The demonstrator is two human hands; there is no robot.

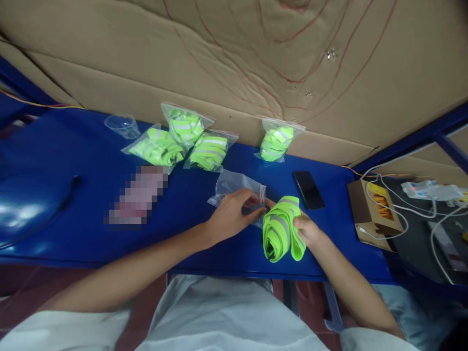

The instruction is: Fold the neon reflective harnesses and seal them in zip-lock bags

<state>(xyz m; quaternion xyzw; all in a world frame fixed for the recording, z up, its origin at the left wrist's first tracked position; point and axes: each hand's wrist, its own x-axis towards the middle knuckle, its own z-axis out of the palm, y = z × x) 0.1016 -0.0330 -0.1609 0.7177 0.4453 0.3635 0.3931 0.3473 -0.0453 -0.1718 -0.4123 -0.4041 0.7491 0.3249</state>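
My right hand is closed around a rolled neon-yellow strap with grey reflective stripes, its loose fold hanging at the right. My left hand pinches the zip edge of a clear plastic bag just left of the roll. The bag lies flattened over the blue table, with its opening toward the roll. Farther back, three bagged yellow rolls sit close together: one on the left, one behind and one on the right. Another bagged roll stands apart near the cardboard.
A black phone lies right of the roll. At the right are an open cardboard box and white cables. A clear cup and a blurred pinkish item lie left; a cardboard wall bounds the blue table.
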